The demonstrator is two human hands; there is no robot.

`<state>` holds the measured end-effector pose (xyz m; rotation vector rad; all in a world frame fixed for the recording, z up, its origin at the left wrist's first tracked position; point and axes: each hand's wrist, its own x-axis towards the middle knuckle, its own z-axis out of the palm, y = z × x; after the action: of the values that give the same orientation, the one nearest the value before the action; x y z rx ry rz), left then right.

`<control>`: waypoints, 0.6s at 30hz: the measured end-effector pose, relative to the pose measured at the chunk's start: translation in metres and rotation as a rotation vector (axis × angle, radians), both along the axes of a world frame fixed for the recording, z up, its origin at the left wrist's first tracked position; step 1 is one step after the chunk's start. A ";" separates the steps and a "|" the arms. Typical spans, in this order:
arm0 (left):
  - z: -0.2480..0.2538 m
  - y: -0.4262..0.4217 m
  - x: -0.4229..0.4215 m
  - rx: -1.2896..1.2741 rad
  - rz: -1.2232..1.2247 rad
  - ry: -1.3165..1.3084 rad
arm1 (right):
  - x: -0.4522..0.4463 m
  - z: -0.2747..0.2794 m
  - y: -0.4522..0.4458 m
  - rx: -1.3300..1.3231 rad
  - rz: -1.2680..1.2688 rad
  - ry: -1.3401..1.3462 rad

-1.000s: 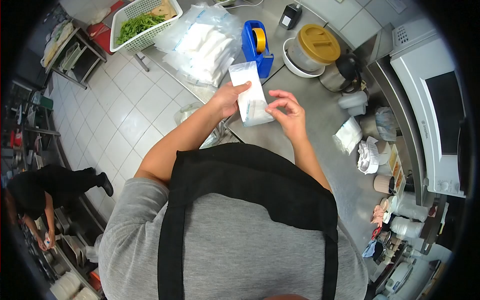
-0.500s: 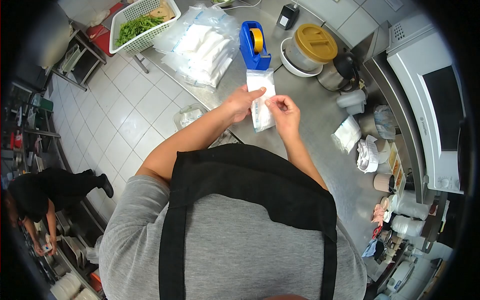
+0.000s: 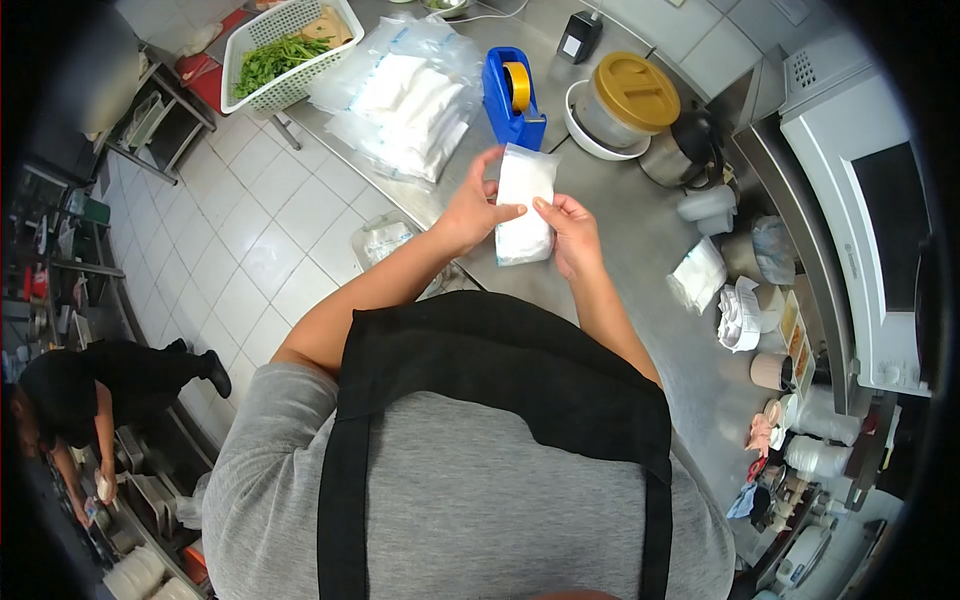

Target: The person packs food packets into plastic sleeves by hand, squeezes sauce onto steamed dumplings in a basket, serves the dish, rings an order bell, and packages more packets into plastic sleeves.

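I'm looking at a steel table [image 3: 640, 290] in a tiled kitchen, where a person in a grey shirt and black apron stands at the near edge with a white packet [image 3: 526, 225] held over the table, close in by its left edge. The left hand [image 3: 475, 208] grips the packet's left side, thumb laid across the front; the right hand [image 3: 573, 232] pinches its right side between thumb and fingers. Just beyond the packet stands a blue tape dispenser [image 3: 500, 95], and along the left edge lies a heap of clear bags with white contents [image 3: 410, 105]. A white basket [image 3: 290, 95] of greens sits at that edge's far end. Toward the far edge, below the tiled wall [image 3: 715, 65], a yellow-lidded tub [image 3: 632, 90] rests in a white bowl [image 3: 600, 142], a kettle [image 3: 672, 155] beside it. Cups and containers crowd the right edge, with a microwave [image 3: 870, 230] raised above. Across the pale floor [image 3: 245, 210], another person [image 3: 110, 385] in dark clothes bends over a low counter.
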<state>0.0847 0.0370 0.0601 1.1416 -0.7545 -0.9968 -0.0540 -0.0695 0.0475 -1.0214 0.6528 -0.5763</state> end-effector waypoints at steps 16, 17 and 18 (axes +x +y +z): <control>0.009 -0.001 0.072 -0.040 -0.087 -0.184 | 0.070 0.032 -0.049 -0.405 -0.144 0.337; 0.009 -0.001 0.076 -0.038 -0.062 -0.215 | 0.080 0.023 -0.070 -0.535 -0.161 0.390; 0.007 -0.002 0.080 -0.032 -0.059 -0.207 | 0.090 0.010 -0.095 -0.665 -0.178 0.445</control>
<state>0.1643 0.0350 0.0673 1.2124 -0.9712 -0.9204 0.0362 -0.1642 0.0576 -1.7564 0.9804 -0.7524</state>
